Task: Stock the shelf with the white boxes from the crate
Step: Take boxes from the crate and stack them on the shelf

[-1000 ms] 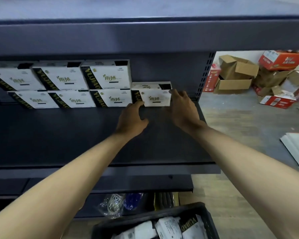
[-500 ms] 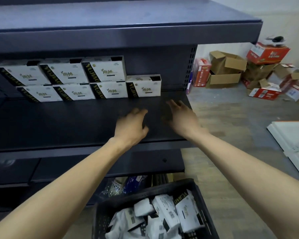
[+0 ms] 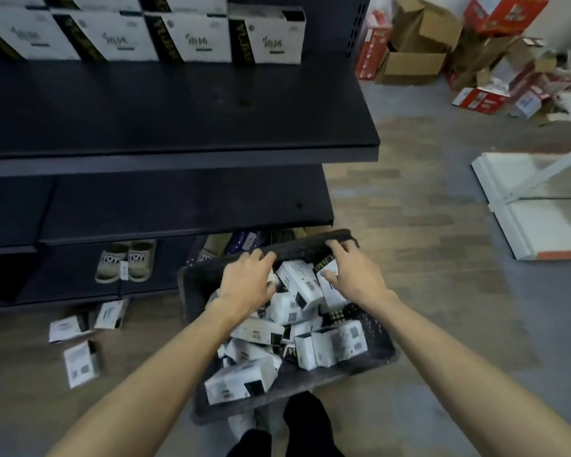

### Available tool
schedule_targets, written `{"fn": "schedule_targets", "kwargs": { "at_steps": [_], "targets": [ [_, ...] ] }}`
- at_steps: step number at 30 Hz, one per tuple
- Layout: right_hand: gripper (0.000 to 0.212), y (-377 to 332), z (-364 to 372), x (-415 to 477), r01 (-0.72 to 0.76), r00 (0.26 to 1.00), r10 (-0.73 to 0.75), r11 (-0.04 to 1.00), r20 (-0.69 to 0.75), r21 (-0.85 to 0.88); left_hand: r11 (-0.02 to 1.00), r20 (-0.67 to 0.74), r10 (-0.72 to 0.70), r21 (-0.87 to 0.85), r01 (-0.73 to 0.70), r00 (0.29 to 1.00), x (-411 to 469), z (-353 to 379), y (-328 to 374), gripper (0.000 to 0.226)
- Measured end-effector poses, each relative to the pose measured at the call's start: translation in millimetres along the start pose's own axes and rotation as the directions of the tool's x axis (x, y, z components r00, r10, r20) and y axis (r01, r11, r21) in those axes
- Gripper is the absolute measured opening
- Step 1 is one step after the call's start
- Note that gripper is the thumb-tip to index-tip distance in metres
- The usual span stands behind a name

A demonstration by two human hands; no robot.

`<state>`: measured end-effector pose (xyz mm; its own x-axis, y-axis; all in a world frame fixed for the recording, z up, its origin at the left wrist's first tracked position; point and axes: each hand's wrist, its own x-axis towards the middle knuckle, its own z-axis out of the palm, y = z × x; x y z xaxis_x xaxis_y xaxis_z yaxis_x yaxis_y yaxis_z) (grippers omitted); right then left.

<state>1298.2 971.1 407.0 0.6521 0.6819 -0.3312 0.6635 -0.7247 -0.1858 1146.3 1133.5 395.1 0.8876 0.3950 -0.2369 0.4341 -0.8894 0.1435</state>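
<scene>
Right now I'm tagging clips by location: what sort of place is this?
Probably a shop or its stockroom: dark metal shelving holding rows of white boxes, and torn cardboard cartons piled on the floor.

White boxes (image 3: 241, 379) jumbled in dark mesh crate (image 3: 381, 344); stocked boxes (image 3: 267, 34) upright in row at dark shelf (image 3: 178, 110) back.

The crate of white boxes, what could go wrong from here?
1. The boxes lie jumbled in the crate. With the left hand and the right hand both in among them, one could get knocked over the rim.
2. Loose boxes lie on the floor beside the crate and could get stepped on and crushed.
</scene>
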Motion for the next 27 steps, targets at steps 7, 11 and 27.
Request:
{"fn": "schedule_targets", "kwargs": {
  "at_steps": [7,11,27],
  "targets": [
    [0.055,45,78,-19,-0.172,0.964,0.165,0.985,0.208,0.018,0.995,0.24,-0.06,-0.062,0.077,0.969,-12,81,17,0.055],
    [0.056,68,108,-15,-0.238,0.942,0.224,0.971,0.252,0.029,0.993,0.306,-0.098,-0.029,0.113,0.947,-4,108,30,0.048],
    [0.066,79,189,46,-0.645,0.761,0.568,0.617,0.313,0.45,0.973,0.418,-0.212,0.001,0.233,0.883,11,162,54,0.054]
  ]
}}
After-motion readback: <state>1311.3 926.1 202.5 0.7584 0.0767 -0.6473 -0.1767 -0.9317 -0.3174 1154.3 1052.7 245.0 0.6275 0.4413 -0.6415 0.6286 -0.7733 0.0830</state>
